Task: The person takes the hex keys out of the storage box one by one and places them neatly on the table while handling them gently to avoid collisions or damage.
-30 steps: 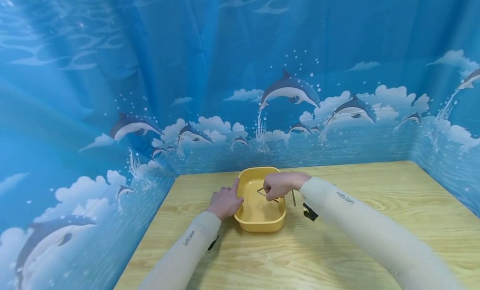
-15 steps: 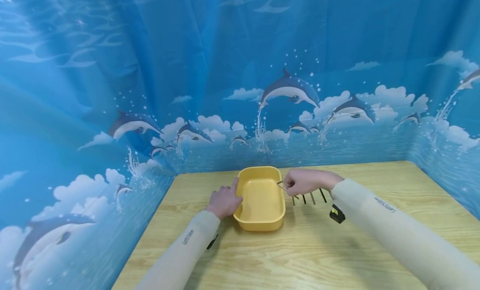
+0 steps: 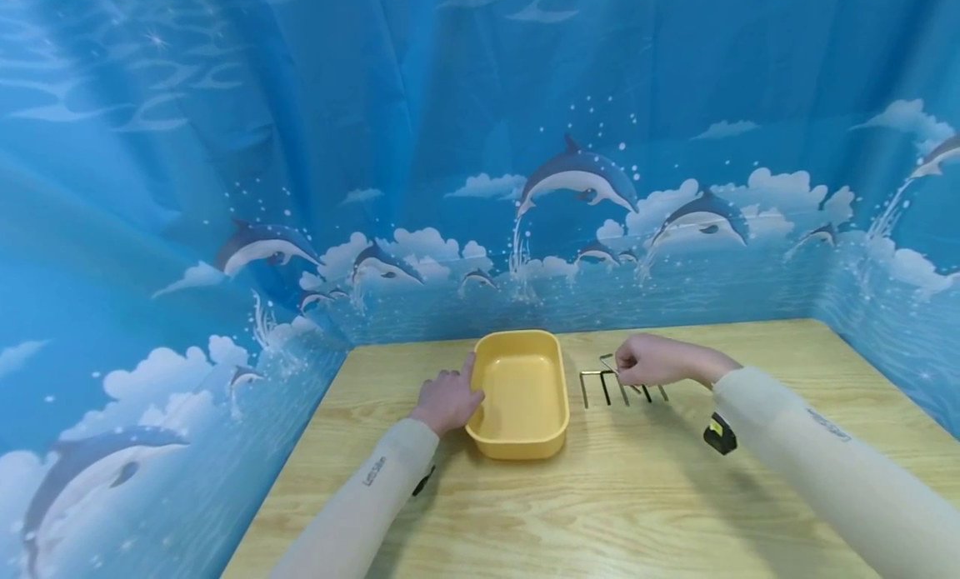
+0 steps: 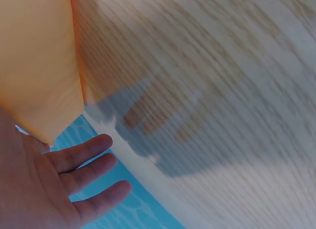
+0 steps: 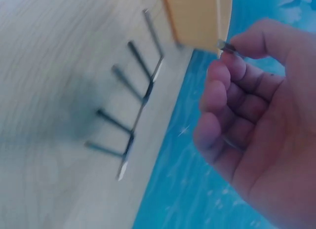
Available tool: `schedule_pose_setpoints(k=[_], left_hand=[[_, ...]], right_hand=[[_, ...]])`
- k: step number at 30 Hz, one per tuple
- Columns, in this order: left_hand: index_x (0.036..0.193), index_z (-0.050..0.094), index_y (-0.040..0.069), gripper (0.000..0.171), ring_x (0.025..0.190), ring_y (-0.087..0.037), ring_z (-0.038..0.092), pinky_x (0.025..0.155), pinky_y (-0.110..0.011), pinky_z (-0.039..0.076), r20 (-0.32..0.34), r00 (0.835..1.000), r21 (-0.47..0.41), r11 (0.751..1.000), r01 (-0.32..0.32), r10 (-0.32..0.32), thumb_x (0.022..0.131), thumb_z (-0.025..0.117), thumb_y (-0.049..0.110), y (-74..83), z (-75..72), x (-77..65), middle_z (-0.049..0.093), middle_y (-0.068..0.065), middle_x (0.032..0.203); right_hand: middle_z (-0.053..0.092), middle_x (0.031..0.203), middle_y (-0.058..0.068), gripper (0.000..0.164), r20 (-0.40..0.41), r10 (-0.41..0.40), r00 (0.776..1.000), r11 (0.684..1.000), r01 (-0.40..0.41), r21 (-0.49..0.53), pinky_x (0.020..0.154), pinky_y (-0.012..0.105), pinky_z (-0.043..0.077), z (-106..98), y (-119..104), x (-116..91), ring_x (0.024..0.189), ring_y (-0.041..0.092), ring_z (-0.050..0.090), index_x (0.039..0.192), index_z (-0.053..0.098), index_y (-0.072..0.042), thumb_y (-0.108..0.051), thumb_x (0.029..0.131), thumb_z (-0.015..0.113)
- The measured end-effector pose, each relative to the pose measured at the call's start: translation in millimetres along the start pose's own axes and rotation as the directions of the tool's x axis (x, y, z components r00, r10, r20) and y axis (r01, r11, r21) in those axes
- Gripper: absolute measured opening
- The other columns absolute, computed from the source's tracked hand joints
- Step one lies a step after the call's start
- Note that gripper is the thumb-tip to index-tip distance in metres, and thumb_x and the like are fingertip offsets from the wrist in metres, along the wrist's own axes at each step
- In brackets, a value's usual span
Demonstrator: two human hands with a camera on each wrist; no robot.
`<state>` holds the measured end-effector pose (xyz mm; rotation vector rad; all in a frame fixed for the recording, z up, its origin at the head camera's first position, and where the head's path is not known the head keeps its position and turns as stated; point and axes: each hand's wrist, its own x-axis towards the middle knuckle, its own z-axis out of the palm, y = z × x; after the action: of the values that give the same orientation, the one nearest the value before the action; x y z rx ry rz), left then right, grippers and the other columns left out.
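Note:
My right hand [image 3: 658, 359] hovers over a row of L-shaped hex keys [image 3: 605, 387], right of a yellow plastic basin [image 3: 519, 441]. Pinched between its thumb and fingertips is another hex key [image 3: 606, 360], whose bent end sticks out to the left. The right wrist view shows the tip of this hex key [image 5: 226, 46] at the thumb, while several hex keys [image 5: 140, 61] lie in line on the table. At the basin's left side, my left hand [image 3: 447, 401] touches the rim with index finger and thumb. Its other fingers [image 4: 94, 172] extend straight beside the basin wall [image 4: 39, 56].
The wood-grain table [image 3: 525, 521] ends at a blue curtain [image 3: 450, 146] with dolphins, which hangs along the back and both sides. Black wrist-camera mounts [image 3: 721, 434] sit under the sleeves.
My right hand has moved right with the hex key, from over the basin to above the row of hex keys, uncovering more of them. The left hand stays at the basin rim.

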<state>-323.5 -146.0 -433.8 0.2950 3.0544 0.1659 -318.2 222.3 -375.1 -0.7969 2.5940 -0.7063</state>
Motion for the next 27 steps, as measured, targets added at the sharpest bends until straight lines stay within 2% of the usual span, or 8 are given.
schedule_pose_setpoints(k=[7,17,27], left_hand=[[0.163,0.015,0.019,0.071,0.125,-0.037,0.056,0.098,-0.060,0.047,0.014,1.000,-0.007,1.000,0.005,-0.005,0.102,0.045,0.041,-0.6,-1.9,-0.8,0.060,-0.020,0.136],[0.163,0.016,0.019,0.071,0.122,-0.038,0.058,0.096,-0.059,0.048,0.005,1.000,-0.009,1.000,0.003,-0.003,0.102,0.045,0.042,-0.3,-0.8,-0.6,0.062,-0.020,0.133],[0.163,0.016,0.020,0.071,0.122,-0.038,0.058,0.098,-0.060,0.047,-0.002,1.000,-0.012,1.000,0.009,-0.009,0.102,0.046,0.042,0.2,0.8,-1.0,0.062,-0.019,0.133]], right_hand=[[0.034,0.055,-0.007,0.036,-0.086,0.073,0.994,0.997,-0.076,-0.026,0.058,0.029,0.035,0.7,31.3,-15.2,0.051,0.010,0.027,0.064,0.044,-0.017,-0.012,0.096,0.057],[0.029,0.052,-0.007,0.044,-0.122,0.172,0.977,0.985,-0.173,0.007,0.055,0.028,0.033,8.6,70.8,-28.7,0.049,0.009,0.023,0.059,0.038,-0.020,-0.017,0.097,0.060],[0.031,0.052,-0.008,0.041,-0.137,0.303,0.943,0.952,-0.306,-0.005,0.052,0.027,0.033,14.4,93.0,-37.1,0.047,0.008,0.027,0.059,0.040,-0.021,-0.020,0.096,0.059]])
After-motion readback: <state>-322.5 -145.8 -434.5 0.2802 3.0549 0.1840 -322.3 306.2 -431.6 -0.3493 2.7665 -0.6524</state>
